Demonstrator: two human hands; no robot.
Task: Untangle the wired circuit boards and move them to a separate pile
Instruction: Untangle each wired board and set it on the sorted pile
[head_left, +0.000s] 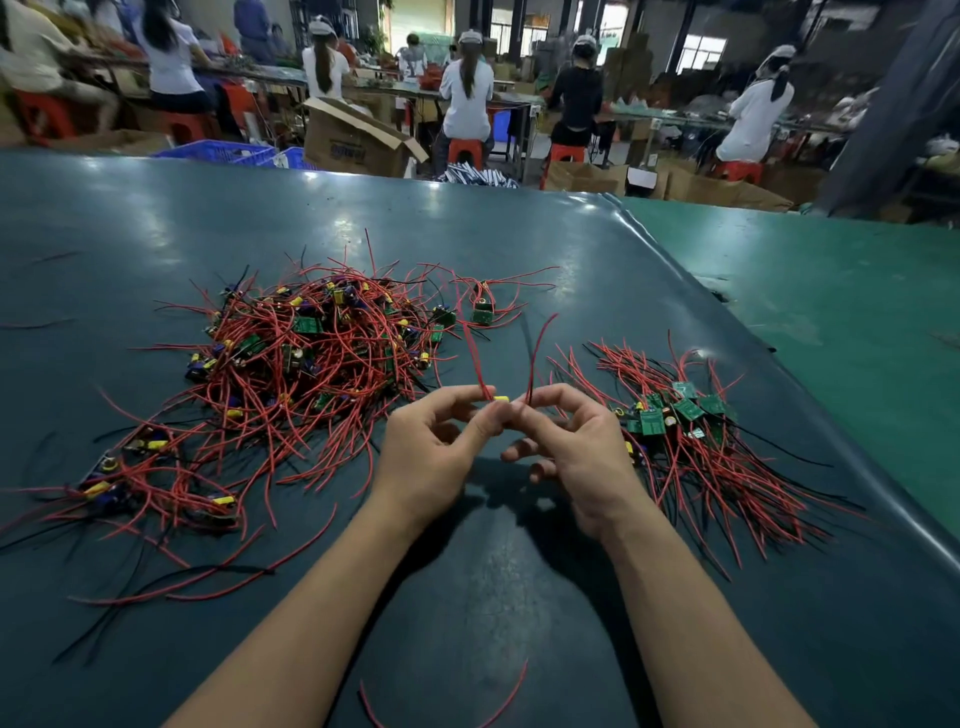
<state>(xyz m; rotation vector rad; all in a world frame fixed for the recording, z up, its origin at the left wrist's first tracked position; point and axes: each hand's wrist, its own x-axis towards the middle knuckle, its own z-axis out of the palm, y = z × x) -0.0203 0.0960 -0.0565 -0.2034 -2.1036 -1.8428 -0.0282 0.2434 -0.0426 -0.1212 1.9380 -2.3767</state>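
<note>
Both hands meet above the dark green desk (467, 597): left hand (436, 447) and right hand (576, 447) each pinch the small yellow-capped board's red wires (537, 353), between tangled heap (311, 353) and sorted pile (691, 441).

No legible text anywhere. Open cardboard box (349, 139) behind the table's far edge (363, 179) has a dark printed block on its side, too blurred to read. Green circuit boards in the sorted pile (675, 415), right of the hands, carry pale markings, too small to read.
</note>
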